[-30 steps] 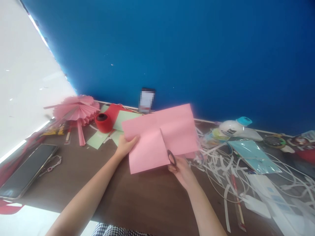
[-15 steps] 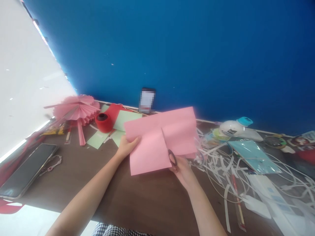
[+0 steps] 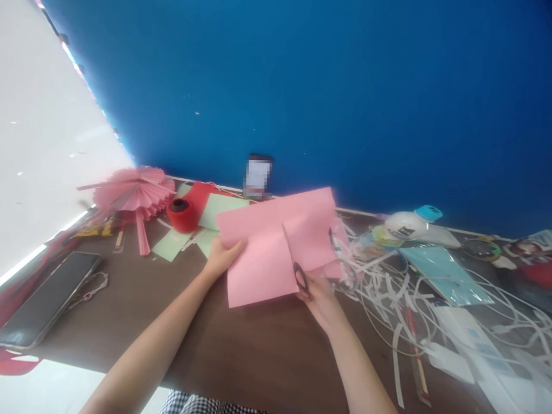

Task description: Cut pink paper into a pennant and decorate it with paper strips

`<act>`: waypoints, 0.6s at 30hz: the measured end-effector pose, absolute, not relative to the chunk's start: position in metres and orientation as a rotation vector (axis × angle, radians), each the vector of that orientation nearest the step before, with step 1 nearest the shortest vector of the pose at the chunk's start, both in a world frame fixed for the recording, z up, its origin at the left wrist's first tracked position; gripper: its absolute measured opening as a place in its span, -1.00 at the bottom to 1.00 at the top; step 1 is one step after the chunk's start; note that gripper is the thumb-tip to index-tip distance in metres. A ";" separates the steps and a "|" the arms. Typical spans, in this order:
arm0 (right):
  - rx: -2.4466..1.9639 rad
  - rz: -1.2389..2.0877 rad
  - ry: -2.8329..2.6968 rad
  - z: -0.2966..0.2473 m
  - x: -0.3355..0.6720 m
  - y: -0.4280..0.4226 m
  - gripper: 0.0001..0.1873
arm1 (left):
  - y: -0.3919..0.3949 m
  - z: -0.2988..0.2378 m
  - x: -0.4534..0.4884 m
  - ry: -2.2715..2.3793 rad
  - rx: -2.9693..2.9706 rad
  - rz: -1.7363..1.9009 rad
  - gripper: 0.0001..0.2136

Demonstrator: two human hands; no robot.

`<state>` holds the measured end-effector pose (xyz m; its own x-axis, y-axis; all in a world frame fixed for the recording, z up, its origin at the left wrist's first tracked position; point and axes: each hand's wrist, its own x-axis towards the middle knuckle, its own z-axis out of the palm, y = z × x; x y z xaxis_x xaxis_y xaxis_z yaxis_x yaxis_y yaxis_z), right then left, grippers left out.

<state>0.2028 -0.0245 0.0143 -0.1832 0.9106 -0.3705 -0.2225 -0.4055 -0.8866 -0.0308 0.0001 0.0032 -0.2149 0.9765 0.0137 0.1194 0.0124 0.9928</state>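
Observation:
My left hand pinches the left edge of a pink paper sheet and holds it up above the brown table. My right hand grips dark-handled scissors pushed into the sheet from its lower edge. A cut runs up the middle, and the right flap curls away from the rest. Most of the blades are hidden by the paper.
A pink folded paper fan, a red ribbon roll and green paper lie at the back left. A phone lies near the left. White paper strips, a white glue gun and a teal sheet crowd the right.
The sheet's right flap has curled inward and narrowed, uncovering the strips behind it. Both hands stay nearly where they were.

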 end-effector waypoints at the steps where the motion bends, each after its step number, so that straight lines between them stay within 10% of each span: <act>1: -1.218 1.717 -0.891 0.014 0.203 -0.024 -0.67 | 0.000 0.003 -0.031 1.457 1.187 1.311 -0.69; 18: -1.251 1.659 -0.873 0.024 0.197 -0.029 -0.69 | -0.003 0.002 -0.028 1.414 1.177 1.292 -0.69</act>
<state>0.1971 -0.0291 0.0241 -0.1285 0.9217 -0.3661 -0.2207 -0.3865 -0.8955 -0.0275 -0.0027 0.0015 -0.1805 0.9836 -0.0007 0.0875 0.0168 0.9960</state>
